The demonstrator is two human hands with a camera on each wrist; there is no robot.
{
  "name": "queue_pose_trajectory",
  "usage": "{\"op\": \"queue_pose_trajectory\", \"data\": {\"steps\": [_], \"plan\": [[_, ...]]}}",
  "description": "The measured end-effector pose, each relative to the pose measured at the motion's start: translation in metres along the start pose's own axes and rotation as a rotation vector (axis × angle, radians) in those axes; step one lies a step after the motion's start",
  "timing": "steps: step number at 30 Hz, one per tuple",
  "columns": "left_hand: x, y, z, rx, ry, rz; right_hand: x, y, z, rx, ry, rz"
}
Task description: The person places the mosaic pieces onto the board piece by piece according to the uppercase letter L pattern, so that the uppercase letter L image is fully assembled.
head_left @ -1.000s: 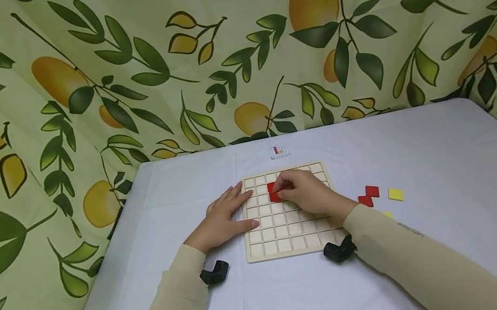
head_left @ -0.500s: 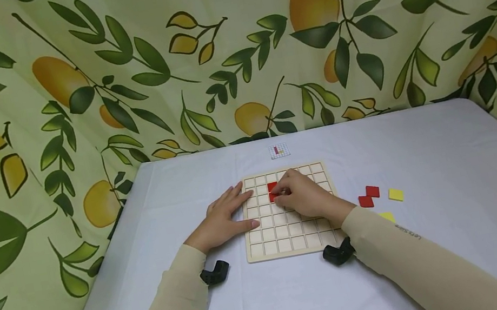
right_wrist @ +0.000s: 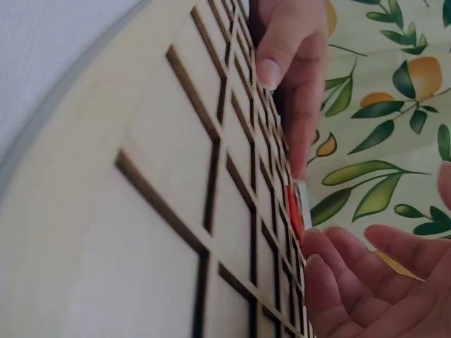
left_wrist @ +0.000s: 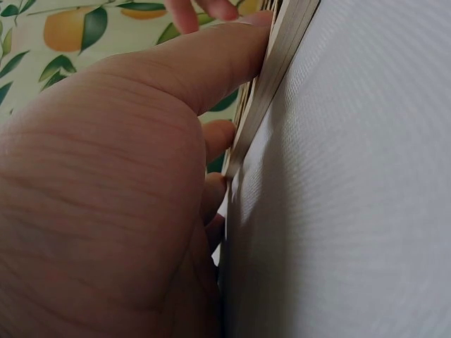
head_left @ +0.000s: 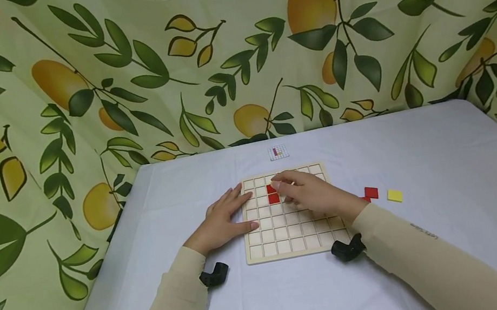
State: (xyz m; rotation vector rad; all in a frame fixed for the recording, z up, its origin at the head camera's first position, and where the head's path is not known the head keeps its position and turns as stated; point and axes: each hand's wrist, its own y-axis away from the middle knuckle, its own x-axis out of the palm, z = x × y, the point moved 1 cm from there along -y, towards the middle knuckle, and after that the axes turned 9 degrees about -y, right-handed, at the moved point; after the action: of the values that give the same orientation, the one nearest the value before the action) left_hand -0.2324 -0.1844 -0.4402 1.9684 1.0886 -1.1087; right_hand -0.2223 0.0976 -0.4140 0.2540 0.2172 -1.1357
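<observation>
Leafy curtain (head_left: 201, 20) behind: left hand (head_left: 225, 220), fingers apart, rests on the board (head_left: 284, 248) at nine o'clock, likely steadying it; two red tiles (head_left: 273, 198) sit at eleven; right hand (head_left: 311, 194) beside them, fingers loosely parted, perhaps aligning; yellow tile (head_left: 394, 196) handy at three.

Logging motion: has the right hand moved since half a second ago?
Yes: against the board, the right hand has shifted right, uncovering the nearer red tile.

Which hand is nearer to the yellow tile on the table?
Right. The right hand is over the grid board, left of the yellow tile; the left hand is at the board's left edge, farther away.
</observation>
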Motion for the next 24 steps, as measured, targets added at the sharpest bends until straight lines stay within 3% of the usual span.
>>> {"op": "queue_pose_trajectory", "data": {"steps": [9, 24], "plan": [[0.001, 0.0, 0.0, 0.003, -0.007, -0.002, -0.021, 0.018, 0.011, -0.085, -0.119, 0.025], [0.002, 0.0, 0.001, 0.011, -0.009, -0.006, -0.063, 0.054, 0.01, -0.284, -0.148, 0.067]]}}
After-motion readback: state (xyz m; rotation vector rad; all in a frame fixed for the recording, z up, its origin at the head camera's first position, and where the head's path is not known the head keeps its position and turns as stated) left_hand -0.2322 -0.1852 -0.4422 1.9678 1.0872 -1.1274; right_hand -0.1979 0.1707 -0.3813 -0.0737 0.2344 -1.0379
